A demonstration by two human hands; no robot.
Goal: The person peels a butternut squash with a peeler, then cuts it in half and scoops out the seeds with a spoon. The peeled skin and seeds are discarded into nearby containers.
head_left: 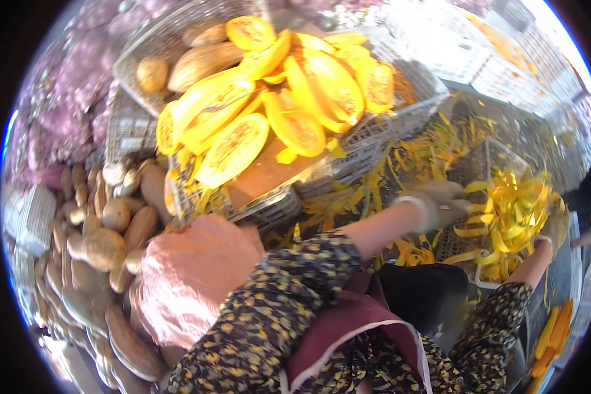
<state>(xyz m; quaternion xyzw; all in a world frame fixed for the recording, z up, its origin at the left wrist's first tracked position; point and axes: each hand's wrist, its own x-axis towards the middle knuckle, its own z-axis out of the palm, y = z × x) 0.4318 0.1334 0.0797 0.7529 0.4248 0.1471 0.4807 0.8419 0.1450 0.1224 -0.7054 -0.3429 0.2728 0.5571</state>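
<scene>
Head view: my gloved left hand (pixel 440 205) blurred beside crate (pixel 505 157) of yellow peels (pixel 513 213), right hand (pixel 557 226) at peels' right edge; can't tell if either grips; cut squash (pixel 235 150) heaped farther left

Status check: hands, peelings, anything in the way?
Left hand blurred, beside peelings. Right hand at their right side. Peelings heaped in crate. Loose strips litter floor nearby.
</scene>
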